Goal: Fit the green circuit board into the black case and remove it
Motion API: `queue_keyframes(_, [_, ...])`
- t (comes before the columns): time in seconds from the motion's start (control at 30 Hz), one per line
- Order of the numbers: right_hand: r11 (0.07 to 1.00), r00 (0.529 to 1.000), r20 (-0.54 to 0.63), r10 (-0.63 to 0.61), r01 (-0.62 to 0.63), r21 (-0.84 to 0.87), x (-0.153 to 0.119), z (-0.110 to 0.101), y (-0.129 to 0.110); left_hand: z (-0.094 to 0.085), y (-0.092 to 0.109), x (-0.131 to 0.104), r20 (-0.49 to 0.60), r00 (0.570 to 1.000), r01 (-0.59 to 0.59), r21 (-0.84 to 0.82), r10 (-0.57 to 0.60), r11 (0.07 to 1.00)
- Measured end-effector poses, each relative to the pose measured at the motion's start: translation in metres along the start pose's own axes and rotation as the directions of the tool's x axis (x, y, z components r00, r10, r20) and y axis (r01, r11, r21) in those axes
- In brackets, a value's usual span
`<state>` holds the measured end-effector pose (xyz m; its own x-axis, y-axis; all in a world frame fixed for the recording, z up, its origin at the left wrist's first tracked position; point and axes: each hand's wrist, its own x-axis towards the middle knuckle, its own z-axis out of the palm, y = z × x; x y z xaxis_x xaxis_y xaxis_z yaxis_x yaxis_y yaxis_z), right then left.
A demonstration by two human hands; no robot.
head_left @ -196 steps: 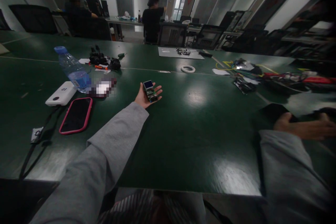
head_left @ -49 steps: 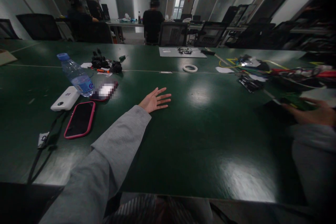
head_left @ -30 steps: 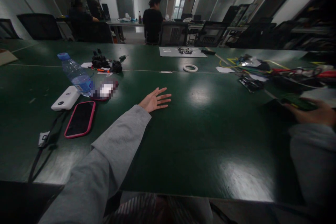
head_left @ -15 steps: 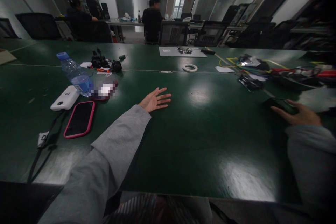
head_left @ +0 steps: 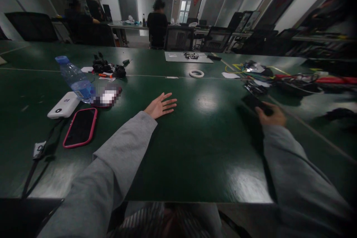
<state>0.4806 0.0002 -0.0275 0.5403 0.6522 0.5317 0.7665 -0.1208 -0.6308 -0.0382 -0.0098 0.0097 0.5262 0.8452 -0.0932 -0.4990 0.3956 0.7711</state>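
Observation:
My left hand (head_left: 161,106) rests on the green table (head_left: 195,148) with its fingers spread and nothing in them. On the right, my right hand (head_left: 272,114) grips a dark, flat, block-like object (head_left: 255,105), held just over the table. Blur and the low light hide what kind of object it is. Left of my left hand lie a phone in a pink case (head_left: 80,128), a second, partly blurred phone-like item (head_left: 107,96) and a white power bank (head_left: 64,105) with a black strap. A water bottle (head_left: 75,81) leans behind them.
A roll of white tape (head_left: 196,73) lies near the table seam. Behind it is a grey board (head_left: 173,57) with small parts on it. Tangled cables (head_left: 295,83) and black parts (head_left: 255,87) spread at the right. Black devices (head_left: 103,65) sit at the far left. Two people sit beyond.
My right hand has moved left with the dark object, further in from the table's right side. My left hand stays in place. The view has shifted slightly to the right.

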Motion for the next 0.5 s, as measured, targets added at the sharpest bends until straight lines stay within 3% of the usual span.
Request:
queue_keyframes(0.07, [0.951, 0.972, 0.233, -0.021, -0.052, 0.305, -0.031, 0.022, -0.058, -0.001, -0.001, 0.001, -0.028, 0.999, -0.03, 0.001, 0.03, 1.0])
queue_keyframes(0.1, [0.877, 0.929, 0.37, -0.021, -0.161, 0.453, -0.049, 0.032, -0.09, -0.002, -0.001, 0.001, -0.052, 0.997, -0.048, 0.004, 0.049, 0.999])
queue_keyframes(0.13, [0.749, 0.869, 0.494, -0.019, -0.315, 0.583, -0.069, 0.042, -0.123, -0.002, -0.001, 0.002, -0.08, 0.994, -0.068, 0.009, 0.069, 0.998])
queue_keyframes(0.2, [0.52, 0.698, 0.699, -0.153, -0.545, 0.658, -0.108, 0.056, -0.185, -0.002, -0.003, 0.003, -0.132, 0.985, -0.109, 0.021, 0.111, 0.994])
queue_keyframes(0.3, [0.306, 0.493, 0.803, -0.335, -0.749, 0.588, -0.156, 0.068, -0.256, -0.003, -0.006, 0.006, -0.133, 0.978, -0.158, 0.051, 0.163, 0.986])
queue_keyframes(0.4, [0.121, 0.363, 0.844, -0.395, -0.89, 0.44, -0.182, 0.077, -0.287, -0.003, -0.01, 0.01, -0.116, 0.972, -0.194, 0.094, 0.204, 0.977])
queue_keyframes(0.5, [0.021, 0.317, 0.865, -0.388, -0.936, 0.352, -0.186, 0.088, -0.287, -0.003, -0.012, 0.014, -0.146, 0.96, -0.219, 0.143, 0.239, 0.965])
